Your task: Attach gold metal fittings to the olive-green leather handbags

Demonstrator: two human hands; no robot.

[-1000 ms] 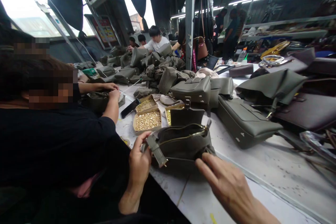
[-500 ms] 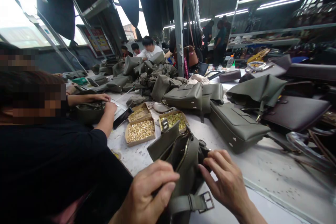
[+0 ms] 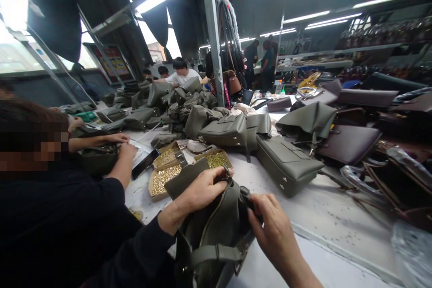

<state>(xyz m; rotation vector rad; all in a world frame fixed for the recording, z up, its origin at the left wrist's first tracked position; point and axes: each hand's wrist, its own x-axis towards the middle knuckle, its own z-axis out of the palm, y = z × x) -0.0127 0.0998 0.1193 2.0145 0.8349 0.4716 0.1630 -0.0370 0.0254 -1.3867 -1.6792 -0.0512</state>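
An olive-green handbag (image 3: 229,209) stands in front of me with its mouth unzipped. My left hand (image 3: 199,191) reaches across the opening, thumb and fingers closed on the bag's far end where the zipper (image 3: 209,222) finishes. My right hand (image 3: 273,229) grips the gathered edge on the bag's right side, its fingertips partly hidden behind the leather. A strap with a metal buckle (image 3: 242,252) crosses the near end of the bag. The bag's flap (image 3: 184,179) sticks out to the left, partly under my left wrist.
Beyond the bag are cardboard trays of gold-coloured studs (image 3: 165,180) and a phone (image 3: 145,164). More olive handbags (image 3: 286,159) lie right and behind. On the left, a co-worker's hands (image 3: 126,146) are at another bag. A metal post (image 3: 212,31) rises behind the table.
My left hand has moved from the near side to the far zipper end of the bag. The right hand stays at the bag's right edge. The buckled strap has tipped down, and the view has shifted right.
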